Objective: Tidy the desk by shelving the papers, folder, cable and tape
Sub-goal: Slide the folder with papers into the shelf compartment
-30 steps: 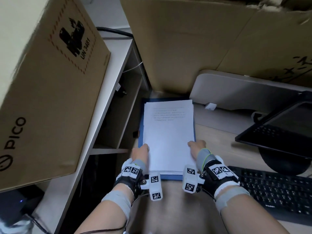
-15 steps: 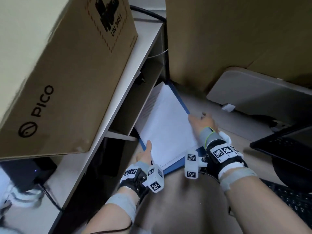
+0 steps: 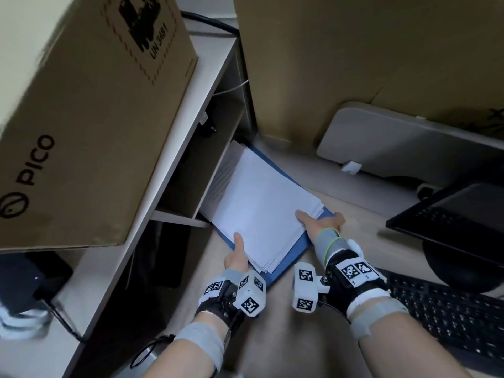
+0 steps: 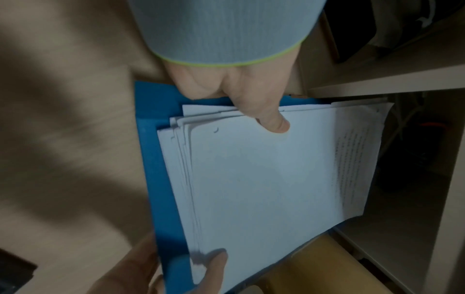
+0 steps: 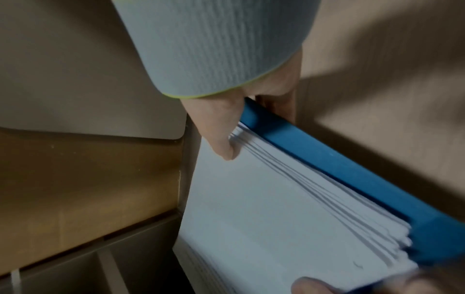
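A stack of white papers (image 3: 261, 203) lies on a blue folder (image 3: 290, 255), turned diagonally with its far left end inside the shelf compartment (image 3: 218, 148). My left hand (image 3: 237, 253) grips the near corner, thumb on top of the papers (image 4: 264, 179) and fingers under the folder (image 4: 156, 159). My right hand (image 3: 319, 222) grips the right corner, thumb pressing the sheets (image 5: 251, 208) against the folder (image 5: 339, 169). The sheets are fanned slightly at the edges. Cable and tape are not in view.
A large PICO cardboard box (image 3: 90, 118) sits on the shelf unit's top (image 3: 174, 170) at the left. More cardboard (image 3: 354, 58) stands behind. A grey board (image 3: 395, 143), a black laptop (image 3: 452, 219) and a keyboard (image 3: 441, 312) are on the right of the desk.
Both hands have swung the folder and papers from lying straight on the desk to a diagonal, and slid the far end leftward into the shelf compartment.
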`<state>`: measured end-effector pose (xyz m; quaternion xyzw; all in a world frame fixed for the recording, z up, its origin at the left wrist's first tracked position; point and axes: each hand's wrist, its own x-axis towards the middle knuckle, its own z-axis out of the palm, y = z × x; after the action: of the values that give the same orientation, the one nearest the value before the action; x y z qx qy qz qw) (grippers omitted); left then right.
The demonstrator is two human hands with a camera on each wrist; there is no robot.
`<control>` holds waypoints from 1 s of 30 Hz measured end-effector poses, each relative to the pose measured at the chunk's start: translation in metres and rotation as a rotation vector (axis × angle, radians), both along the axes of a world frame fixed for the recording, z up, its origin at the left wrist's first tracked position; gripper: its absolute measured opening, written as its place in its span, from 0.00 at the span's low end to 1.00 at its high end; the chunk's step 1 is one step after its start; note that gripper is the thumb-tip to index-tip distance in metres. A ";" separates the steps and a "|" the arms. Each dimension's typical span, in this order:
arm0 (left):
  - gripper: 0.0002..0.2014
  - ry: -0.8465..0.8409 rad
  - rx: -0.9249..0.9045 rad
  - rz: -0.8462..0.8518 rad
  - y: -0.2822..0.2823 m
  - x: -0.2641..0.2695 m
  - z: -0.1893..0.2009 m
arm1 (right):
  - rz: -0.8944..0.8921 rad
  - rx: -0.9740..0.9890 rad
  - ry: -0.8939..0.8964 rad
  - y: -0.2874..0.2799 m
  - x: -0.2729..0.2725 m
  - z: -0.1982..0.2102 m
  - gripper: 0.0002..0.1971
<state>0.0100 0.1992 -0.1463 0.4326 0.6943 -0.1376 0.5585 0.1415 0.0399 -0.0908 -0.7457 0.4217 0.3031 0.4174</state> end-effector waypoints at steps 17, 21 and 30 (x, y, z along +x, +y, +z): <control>0.19 -0.338 -0.150 0.233 0.034 0.046 0.062 | 0.290 0.273 -0.026 0.086 0.055 -0.014 0.35; 0.20 -0.300 -0.153 0.226 0.044 0.051 0.055 | 0.420 0.357 0.015 0.124 0.068 -0.008 0.24; 0.28 -0.339 -0.178 0.283 0.042 0.059 0.039 | 0.472 0.336 -0.032 0.136 0.072 -0.025 0.24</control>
<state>0.0689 0.2408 -0.1076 0.2970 0.6295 -0.0441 0.7167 0.2137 0.1756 -0.1156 -0.7484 0.1738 0.4457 0.4594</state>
